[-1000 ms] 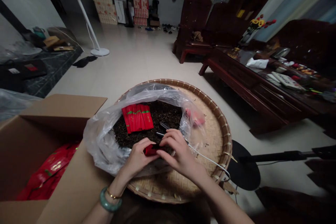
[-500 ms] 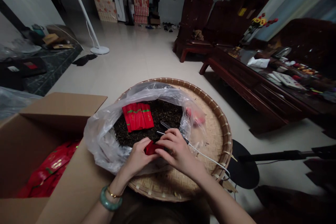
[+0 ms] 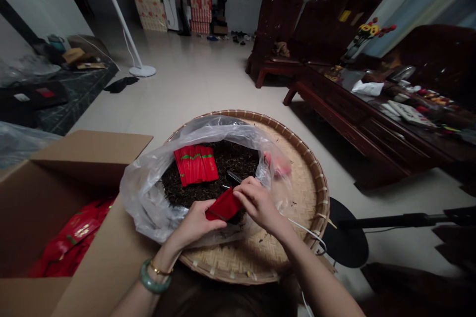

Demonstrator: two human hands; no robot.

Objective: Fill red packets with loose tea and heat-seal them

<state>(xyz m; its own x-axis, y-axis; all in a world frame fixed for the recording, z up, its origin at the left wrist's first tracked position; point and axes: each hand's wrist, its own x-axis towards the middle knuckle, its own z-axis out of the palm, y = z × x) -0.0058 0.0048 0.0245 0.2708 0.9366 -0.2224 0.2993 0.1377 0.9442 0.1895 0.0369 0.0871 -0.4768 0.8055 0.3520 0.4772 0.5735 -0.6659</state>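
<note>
A small red packet (image 3: 224, 205) is stretched between my hands over the near rim of the clear plastic bag (image 3: 139, 208). My left hand (image 3: 194, 224) grips its lower left end between thumb and fingers. At the upper right end, my right hand (image 3: 259, 204) pinches the packet. Inside the bag lie dark, dried tea leaves (image 3: 241, 157), with a fanned row of red packets (image 3: 196, 164) on top. A slim dark tool with a metallic edge (image 3: 233, 176) rests on the leaves, partly hidden behind my right hand.
The bag sits in a round woven bamboo tray (image 3: 311, 161), where a white cable (image 3: 308, 231) crosses the right rim. An open cardboard box (image 3: 98, 247) at the left contains red packets (image 3: 76, 230). A round black stand base (image 3: 344, 233) is at the right.
My right hand has moved slightly up and right, and the red packet now shows much more of its length between my hands. My left hand keeps its grip.
</note>
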